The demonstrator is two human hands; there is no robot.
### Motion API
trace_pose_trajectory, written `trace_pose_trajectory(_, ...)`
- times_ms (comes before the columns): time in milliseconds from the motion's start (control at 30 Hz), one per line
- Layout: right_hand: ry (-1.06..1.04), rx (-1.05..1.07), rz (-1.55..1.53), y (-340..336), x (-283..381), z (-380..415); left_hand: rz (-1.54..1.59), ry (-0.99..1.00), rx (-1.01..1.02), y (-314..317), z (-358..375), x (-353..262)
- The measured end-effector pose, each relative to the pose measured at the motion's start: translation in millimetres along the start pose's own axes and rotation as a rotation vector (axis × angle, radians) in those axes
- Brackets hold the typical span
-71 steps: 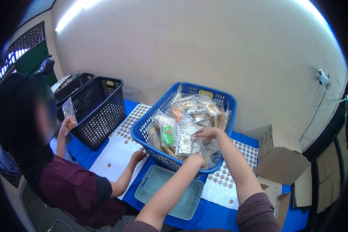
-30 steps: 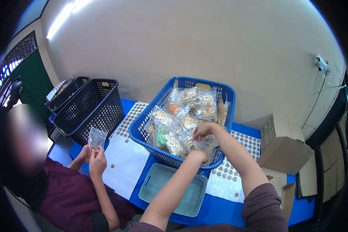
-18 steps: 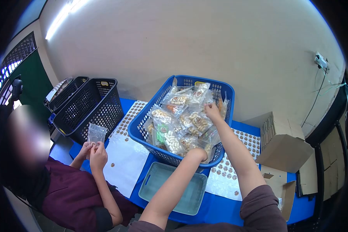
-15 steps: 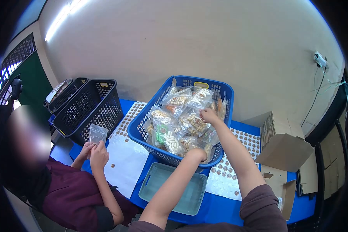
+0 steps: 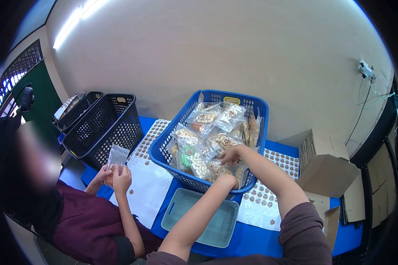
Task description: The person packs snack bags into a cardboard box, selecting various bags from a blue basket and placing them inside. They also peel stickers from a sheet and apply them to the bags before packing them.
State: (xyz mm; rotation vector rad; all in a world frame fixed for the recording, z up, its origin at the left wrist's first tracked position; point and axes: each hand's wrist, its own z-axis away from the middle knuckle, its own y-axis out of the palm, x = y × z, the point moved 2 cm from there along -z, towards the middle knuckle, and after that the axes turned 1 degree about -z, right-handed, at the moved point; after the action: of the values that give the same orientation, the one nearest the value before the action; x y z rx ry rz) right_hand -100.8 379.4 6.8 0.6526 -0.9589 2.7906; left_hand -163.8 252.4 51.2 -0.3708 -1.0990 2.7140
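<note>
A blue perforated basket (image 5: 163,160) is piled with clear plastic bags of pale and orange pieces, some with round stickers. My right hand (image 5: 231,153) is inside it on the right, over the bags, its fingers pointing down and slightly apart, with nothing visibly gripped. My left hand (image 5: 227,180) dips over the basket's front, its fingers hidden among the bags. Near the hands lie a stickered bag (image 5: 225,140), a bag of white oval pieces (image 5: 200,166) and a bag with a green label (image 5: 187,154).
To the left, a co-worker's hands (image 5: 115,174) hold a small clear bag (image 5: 118,155). Dark baskets (image 5: 106,128) stand behind. A grey-green tray (image 5: 201,221) sits before the blue basket. Sticker sheets (image 5: 258,196) flank it; cardboard boxes (image 5: 329,174) are at right.
My right hand has moved from the middle of the pile toward the basket's front, nearer my left wrist. My left arm stays about the same. The co-worker's bag has dropped lower.
</note>
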Motion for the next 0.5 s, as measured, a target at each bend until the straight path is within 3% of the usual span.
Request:
trace_pose_trajectory(233, -0.006, 0.16, 0.088, 1.9, -6.2, -34.0, 0.073, -0.042, -0.06, -1.4, -1.9, 8.5)
trace_pose_trajectory(333, -0.141, 0.179, 0.041, -3.9, 0.0, -19.5, 0.102, -0.061, -0.089, 17.0, 0.4, 14.9)
trace_pose_trajectory(400, -0.186, -0.175, -0.071, -19.0, 2.7, -0.6, 0.12, -0.061, -0.116, 18.0, -0.8, 13.7)
trace_pose_trajectory(500, -0.192, -0.14, -0.285, -42.3, -5.2, 4.3, 0.141, -0.041, -0.167, 8.2, -5.9, 8.2)
